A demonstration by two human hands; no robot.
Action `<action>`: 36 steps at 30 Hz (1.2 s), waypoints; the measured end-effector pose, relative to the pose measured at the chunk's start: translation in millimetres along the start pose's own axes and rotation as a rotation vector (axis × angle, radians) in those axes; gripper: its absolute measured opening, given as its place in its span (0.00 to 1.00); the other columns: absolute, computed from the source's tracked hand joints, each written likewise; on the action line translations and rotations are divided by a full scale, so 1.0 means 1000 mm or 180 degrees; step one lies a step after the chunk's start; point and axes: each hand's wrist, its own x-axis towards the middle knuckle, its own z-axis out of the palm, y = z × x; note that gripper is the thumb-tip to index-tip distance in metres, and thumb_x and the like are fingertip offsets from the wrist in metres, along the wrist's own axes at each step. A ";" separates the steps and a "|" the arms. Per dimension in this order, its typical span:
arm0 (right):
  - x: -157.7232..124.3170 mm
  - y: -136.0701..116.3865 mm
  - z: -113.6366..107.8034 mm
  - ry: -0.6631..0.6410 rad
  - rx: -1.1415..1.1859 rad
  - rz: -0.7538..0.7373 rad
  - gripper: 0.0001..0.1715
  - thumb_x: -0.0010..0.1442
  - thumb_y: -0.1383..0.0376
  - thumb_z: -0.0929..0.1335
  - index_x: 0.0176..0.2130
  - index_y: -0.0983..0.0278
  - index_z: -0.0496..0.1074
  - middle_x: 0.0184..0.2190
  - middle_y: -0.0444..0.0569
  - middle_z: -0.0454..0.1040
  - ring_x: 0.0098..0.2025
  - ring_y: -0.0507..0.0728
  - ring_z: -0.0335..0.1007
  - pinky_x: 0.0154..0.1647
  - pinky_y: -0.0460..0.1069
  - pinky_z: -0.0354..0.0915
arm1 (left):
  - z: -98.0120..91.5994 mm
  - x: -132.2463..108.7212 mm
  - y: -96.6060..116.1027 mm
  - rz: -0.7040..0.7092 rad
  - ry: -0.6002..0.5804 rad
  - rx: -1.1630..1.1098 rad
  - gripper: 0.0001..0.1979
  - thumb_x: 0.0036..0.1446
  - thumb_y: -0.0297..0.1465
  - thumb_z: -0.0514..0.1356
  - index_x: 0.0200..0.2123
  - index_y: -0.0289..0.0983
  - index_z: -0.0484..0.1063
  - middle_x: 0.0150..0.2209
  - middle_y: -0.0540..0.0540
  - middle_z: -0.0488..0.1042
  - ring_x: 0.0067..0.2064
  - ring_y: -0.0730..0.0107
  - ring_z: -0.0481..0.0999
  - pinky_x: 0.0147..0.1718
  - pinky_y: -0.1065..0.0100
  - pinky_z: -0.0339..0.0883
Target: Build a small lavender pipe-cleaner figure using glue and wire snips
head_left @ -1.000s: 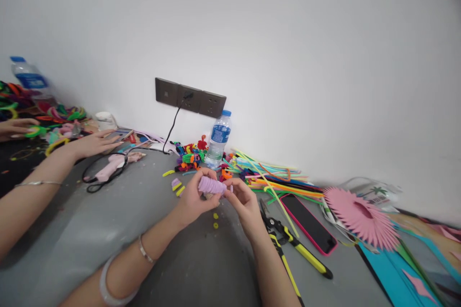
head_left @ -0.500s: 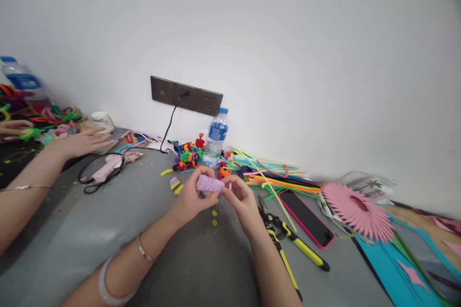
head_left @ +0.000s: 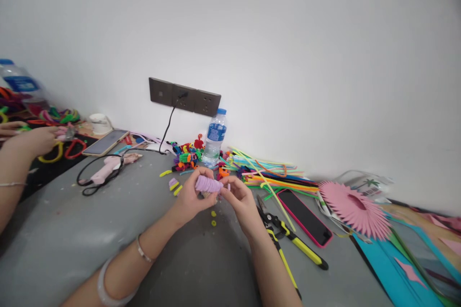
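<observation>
In the head view, my left hand [head_left: 196,194] is closed around a lilac pipe-cleaner coil [head_left: 207,184], wound in tight rings and lying roughly sideways. My right hand [head_left: 238,201] pinches the coil's right end, where a short lilac tip sticks up by the fingers. Something pale shows under the coil, partly hidden by my left fingers. Two small yellow pipe-cleaner rings [head_left: 213,218] lie on the grey table [head_left: 194,259] just below my hands. To the left of my left hand sit a small lilac-and-yellow piece [head_left: 173,183] and short yellow bits.
Yellow-handled pruning shears [head_left: 288,235] and a pink-cased phone [head_left: 305,218] lie to the right, near a pipe-cleaner bundle [head_left: 273,172]. A water bottle [head_left: 215,136] stands behind. A pink glue gun [head_left: 106,169] with its cord lies left; a co-worker's hand [head_left: 39,141] is beyond.
My hands keep nearly the same hold on the lilac coil. The co-worker's hand has drawn back left from over a phone, uncovering it and the scissors handles.
</observation>
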 end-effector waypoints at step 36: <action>-0.001 0.002 0.003 -0.0105 0.0018 -0.0021 0.21 0.50 0.56 0.76 0.43 0.59 0.74 0.37 0.48 0.76 0.37 0.57 0.71 0.39 0.50 0.69 | -0.003 0.007 -0.007 -0.0151 0.0429 -0.0380 0.14 0.48 0.30 0.66 0.38 0.38 0.67 0.36 0.49 0.68 0.36 0.70 0.71 0.35 0.70 0.68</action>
